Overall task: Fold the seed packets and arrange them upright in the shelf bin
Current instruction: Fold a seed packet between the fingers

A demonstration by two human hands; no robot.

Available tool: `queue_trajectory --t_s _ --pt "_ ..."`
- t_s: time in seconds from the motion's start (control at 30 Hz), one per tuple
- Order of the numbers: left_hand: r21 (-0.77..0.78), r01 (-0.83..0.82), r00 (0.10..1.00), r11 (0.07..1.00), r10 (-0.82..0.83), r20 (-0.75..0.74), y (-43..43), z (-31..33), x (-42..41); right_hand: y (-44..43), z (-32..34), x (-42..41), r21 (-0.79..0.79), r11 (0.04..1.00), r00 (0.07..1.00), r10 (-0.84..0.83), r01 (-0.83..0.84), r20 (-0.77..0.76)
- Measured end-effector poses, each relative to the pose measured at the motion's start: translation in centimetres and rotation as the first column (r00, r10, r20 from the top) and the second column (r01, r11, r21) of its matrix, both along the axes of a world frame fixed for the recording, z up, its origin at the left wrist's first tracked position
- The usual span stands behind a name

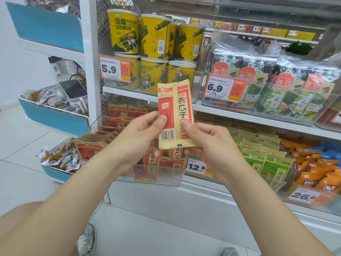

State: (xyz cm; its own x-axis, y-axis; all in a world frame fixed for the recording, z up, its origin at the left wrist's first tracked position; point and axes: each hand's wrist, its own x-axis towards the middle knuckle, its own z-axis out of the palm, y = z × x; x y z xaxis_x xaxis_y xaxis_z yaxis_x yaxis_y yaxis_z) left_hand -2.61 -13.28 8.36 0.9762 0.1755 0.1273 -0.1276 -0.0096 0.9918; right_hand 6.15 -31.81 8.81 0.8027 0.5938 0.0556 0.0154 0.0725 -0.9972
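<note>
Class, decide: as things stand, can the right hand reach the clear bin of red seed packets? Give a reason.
Probably yes. The right hand is just above the clear bin, whose top is open, nothing between. But its grip holds the folded packet, shared with the left hand.

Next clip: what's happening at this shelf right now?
A person holds one red-and-tan seed packet upright in front of the shelf, left hand and right hand pinching its lower half. It looks folded lengthwise, barcode flap over the front. The clear bin below already holds similar packets standing upright.
</note>
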Motion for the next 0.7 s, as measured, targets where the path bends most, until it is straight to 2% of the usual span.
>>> queue_trajectory --t_s 0.1,0.17,0.3,0.37,0.43,0.5,0.57,0.63,0.7 --pt "0.093 -0.03 0.996 0.995 0.038 -0.078 0.0 0.1 0.1 0.0 -0.2 0.0 -0.092 0.994 0.996 -0.055 0.06 0.065" --pt "0.085 -0.086 0.987 0.993 0.096 -0.127 0.0 -0.1 0.4 -0.2 -0.3 0.2 -0.17 0.984 0.989 -0.031 0.055 0.145" --pt "-0.212 -0.296 0.955 0.932 0.281 -0.099 -0.7 -0.3 0.9 -0.3 -0.5 -0.2 -0.405 0.911 0.911 0.232 -0.079 0.342" --pt "-0.178 -0.319 0.948 0.931 0.317 -0.04 -1.0 -0.4 0.8 -0.1 -0.7 -0.8 -0.438 0.892 0.887 0.289 -0.113 0.36" --pt "-0.064 -0.301 0.952 0.951 0.303 0.031 -1.6 -0.3 0.5 0.4 -0.9 -0.9 -0.35 0.937 0.905 0.161 -0.014 0.395" --pt "-0.025 -0.275 0.959 0.961 0.276 0.072 -2.2 -0.3 0.1 0.9 -1.3 -0.5 -0.173 0.972 0.904 -0.071 0.157 0.421" --pt "-0.115 -0.238 0.968 0.965 0.245 0.053 -3.0 -0.4 0.0 1.1 -1.2 -0.2 -0.004 0.973 0.909 -0.213 0.23 0.36" --pt "-0.284 -0.203 0.978 0.937 0.209 -0.011 -3.7 -0.6 0.1 1.1 -0.9 -0.4 0.078 0.976 0.944 -0.214 0.201 0.25" --pt "-0.377 -0.184 0.983 0.908 0.178 -0.052 -4.0 -0.8 0.3 1.1 -0.7 -0.8 0.106 0.982 0.97 -0.175 0.159 0.17"
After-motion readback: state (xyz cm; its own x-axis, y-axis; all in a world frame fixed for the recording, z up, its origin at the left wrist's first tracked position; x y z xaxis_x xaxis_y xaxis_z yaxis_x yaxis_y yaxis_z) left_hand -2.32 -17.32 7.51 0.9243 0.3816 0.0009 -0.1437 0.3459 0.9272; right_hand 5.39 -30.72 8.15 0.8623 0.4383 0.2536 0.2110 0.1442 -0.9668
